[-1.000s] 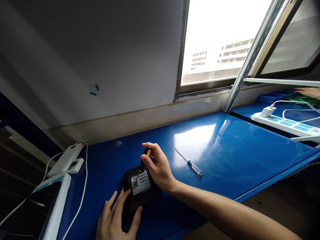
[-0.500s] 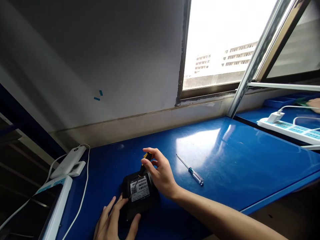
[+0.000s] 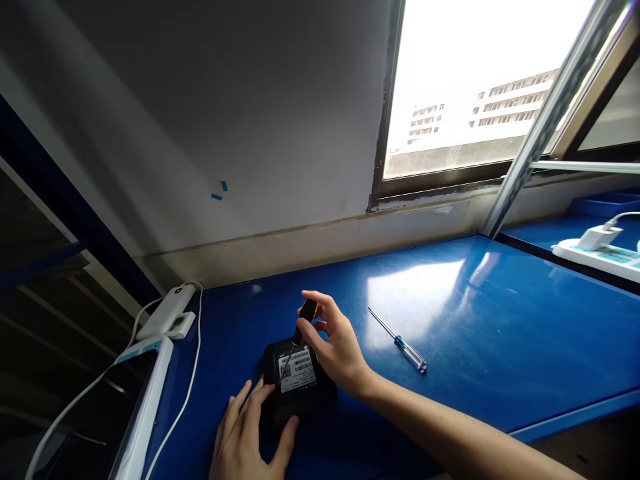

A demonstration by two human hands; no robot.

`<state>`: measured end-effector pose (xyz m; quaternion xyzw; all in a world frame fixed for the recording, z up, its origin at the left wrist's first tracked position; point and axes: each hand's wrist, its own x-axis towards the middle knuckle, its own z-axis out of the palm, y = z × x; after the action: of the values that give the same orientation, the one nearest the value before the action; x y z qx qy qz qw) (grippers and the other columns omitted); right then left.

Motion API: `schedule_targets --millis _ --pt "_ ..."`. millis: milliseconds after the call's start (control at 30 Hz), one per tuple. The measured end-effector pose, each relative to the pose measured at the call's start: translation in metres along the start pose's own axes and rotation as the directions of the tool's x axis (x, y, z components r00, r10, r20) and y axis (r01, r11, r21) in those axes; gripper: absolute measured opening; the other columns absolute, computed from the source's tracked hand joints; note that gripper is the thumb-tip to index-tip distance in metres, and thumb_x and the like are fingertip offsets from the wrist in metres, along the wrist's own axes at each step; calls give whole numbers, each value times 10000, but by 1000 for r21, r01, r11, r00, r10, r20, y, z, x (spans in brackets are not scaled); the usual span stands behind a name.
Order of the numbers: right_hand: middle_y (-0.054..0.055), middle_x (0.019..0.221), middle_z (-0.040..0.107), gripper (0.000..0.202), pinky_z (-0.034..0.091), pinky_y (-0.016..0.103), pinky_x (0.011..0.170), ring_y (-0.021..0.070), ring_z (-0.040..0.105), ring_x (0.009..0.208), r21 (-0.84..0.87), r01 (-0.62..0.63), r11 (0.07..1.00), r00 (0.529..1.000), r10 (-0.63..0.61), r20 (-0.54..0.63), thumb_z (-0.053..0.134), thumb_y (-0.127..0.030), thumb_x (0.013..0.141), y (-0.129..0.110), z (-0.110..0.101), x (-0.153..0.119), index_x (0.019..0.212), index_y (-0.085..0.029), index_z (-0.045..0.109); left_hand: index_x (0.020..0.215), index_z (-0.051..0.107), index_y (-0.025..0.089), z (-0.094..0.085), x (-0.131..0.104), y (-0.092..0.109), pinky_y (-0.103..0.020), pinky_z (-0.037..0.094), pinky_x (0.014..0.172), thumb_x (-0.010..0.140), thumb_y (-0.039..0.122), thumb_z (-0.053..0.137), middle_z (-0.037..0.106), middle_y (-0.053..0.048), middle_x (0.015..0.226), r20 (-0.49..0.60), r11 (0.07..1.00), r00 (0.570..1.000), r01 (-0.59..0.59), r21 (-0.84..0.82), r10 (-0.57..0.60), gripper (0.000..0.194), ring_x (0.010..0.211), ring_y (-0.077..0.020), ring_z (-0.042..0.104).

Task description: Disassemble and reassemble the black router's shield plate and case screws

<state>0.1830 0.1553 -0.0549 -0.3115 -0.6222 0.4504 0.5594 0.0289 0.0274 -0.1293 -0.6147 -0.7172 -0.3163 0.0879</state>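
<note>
A black plastic device (image 3: 305, 399) with a white barcode label (image 3: 299, 371) lies on the blue table. My left hand (image 3: 250, 433) holds its near left side, thumb at the front and fingers along the left edge. In my right hand (image 3: 336, 340) is a screwdriver with a black and yellow handle (image 3: 308, 311), pinched between thumb and fingers. Its thin shaft slants down to the left across the label, and the tip ends by my left index finger; whether it sits in a screw is hidden. To the right lies a second screwdriver (image 3: 411, 353) with a clear blue handle.
A white power strip (image 3: 150, 380) with a plugged-in white adapter (image 3: 167, 310) and cable (image 3: 193, 373) borders the left side. A metal shelf post (image 3: 530, 127) stands at the back right, before another power strip (image 3: 600, 257). The wall and window (image 3: 460, 100) close off the back.
The view has swung slightly left, so everything sits further right in the picture. Both hands keep their hold on the device and the screwdriver; the yellow part of the handle shows differently.
</note>
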Motion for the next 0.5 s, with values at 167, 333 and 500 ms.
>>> schedule_targets --millis 167,333,500 --pt "49 1177 686 356 594 322 805 163 709 944 42 -39 998 999 38 33 555 -302 962 -3 -1 0 1316 -279 522 1200 627 254 2 0 -4 -522 497 1079 917 450 551 735 -103 1274 -21 999 999 -34 -7 34 353 1259 -338 642" --pt "21 1030 675 406 599 299 752 156 696 849 18 -78 997 997 78 -20 683 -388 902 3 -1 1 1284 -279 596 1182 639 266 3 0 -4 -497 497 1078 905 459 552 735 -88 1273 -19 1000 1000 -25 -8 25 348 1259 -327 643" --pt "71 1288 651 583 612 375 827 158 750 868 94 -131 987 991 127 45 518 -359 994 1 4 -2 1534 -330 300 1185 633 261 1 0 -3 -509 506 1061 913 469 542 733 -94 1278 -7 1000 1000 -21 1 21 354 1254 -331 645"
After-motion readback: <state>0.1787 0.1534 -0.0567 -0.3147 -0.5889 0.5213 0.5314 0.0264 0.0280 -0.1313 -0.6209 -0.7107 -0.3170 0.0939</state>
